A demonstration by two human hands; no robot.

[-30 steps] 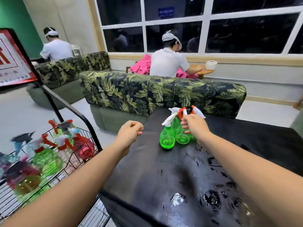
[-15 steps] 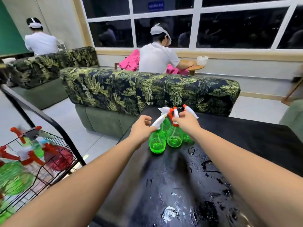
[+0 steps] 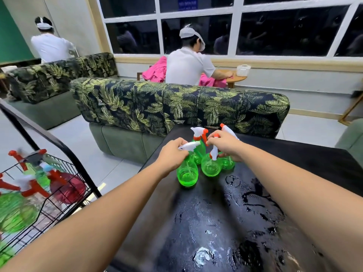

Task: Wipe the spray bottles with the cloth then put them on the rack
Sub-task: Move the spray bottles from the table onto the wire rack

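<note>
4 spray bottles [image 3: 198, 155] stand clustered at the far end of the black table [image 3: 298, 173]; they are clear green bulbous plastic with white-and-orange trigger heads; the left hand [image 3: 172, 154] grips the head of the near-left bottle [image 3: 186, 173], fingers curled; the right hand [image 3: 225, 146] curls over the heads of the right bottles [image 3: 227, 163]; both forearms stretch forward; the tabletop is glossy, beaded and smeared with water; at the left, the black wire rack [image 3: 49, 137] holds blurred green and red bottles [image 3: 17, 214].

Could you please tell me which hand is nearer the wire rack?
Left. The left hand grips the front bottle's head, on the rack's side; the right hand holds bottles farther right.
</note>
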